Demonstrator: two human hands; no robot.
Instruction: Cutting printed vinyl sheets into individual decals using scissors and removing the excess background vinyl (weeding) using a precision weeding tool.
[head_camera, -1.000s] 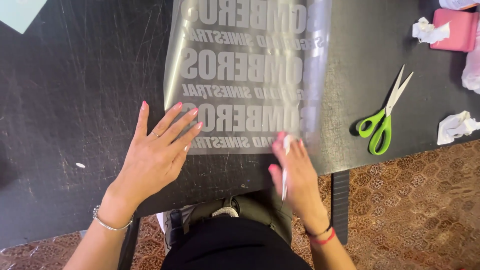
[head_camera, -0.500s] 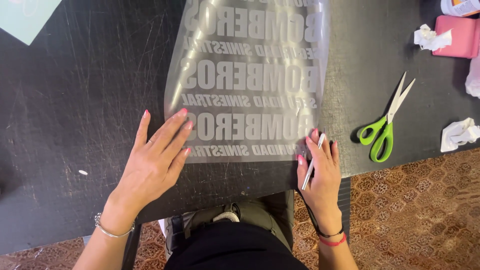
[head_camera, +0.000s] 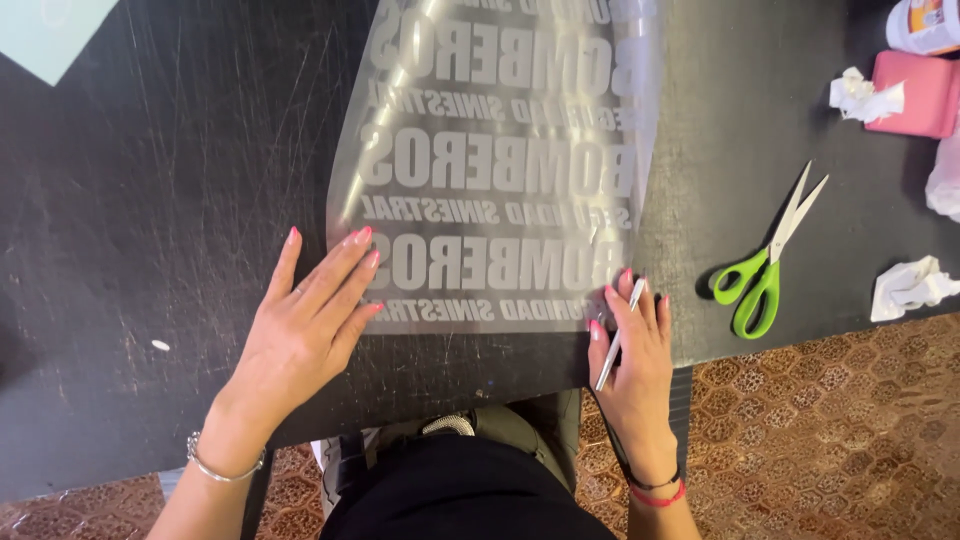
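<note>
Your left hand (head_camera: 305, 325) lies flat, fingers spread, on the clear lettered vinyl sheet (head_camera: 500, 170) at centre frame; your right hand (head_camera: 635, 345) pinches a slim metal tool (head_camera: 620, 335) at its lower right corner.

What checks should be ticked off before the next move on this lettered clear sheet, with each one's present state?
1. Left hand flat on the clear sheet's lower left corner: ok.
2. Right hand on the lower right corner, grip on a thin metal tool: ok.
3. Sheet lying flat: not ok, its left edge curls up.
4. Tool tip touching the sheet: cannot tell.
5. Green scissors clear of the sheet: ok.
</note>
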